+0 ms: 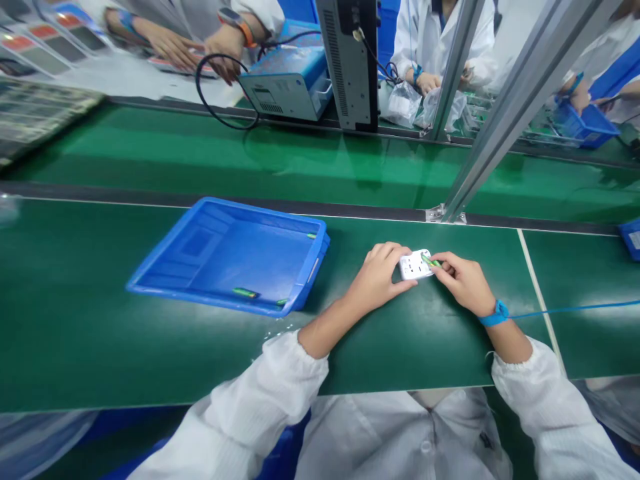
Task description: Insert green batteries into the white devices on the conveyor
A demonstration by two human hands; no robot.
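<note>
My left hand (376, 277) grips a small white plastic part (414, 266) with dark slots, just above the green mat (425, 340). My right hand (463, 280) is pinched on a thin green piece (429, 261) whose tip touches the white part's upper right corner. A blue wrist strap (495, 313) with a blue cord (575, 309) is on my right wrist. To the left lies a tilted blue tray (200, 287) with three small green pieces, one near its front (245, 292).
A green conveyor belt (250, 157) runs beyond the mat. Slanted metal posts (500, 127) rise at the right. Across the belt are a blue device (287, 80), a black monitor back (350, 60), plastic bags and other people's hands (173, 47). A blue bin (590, 123) stands far right.
</note>
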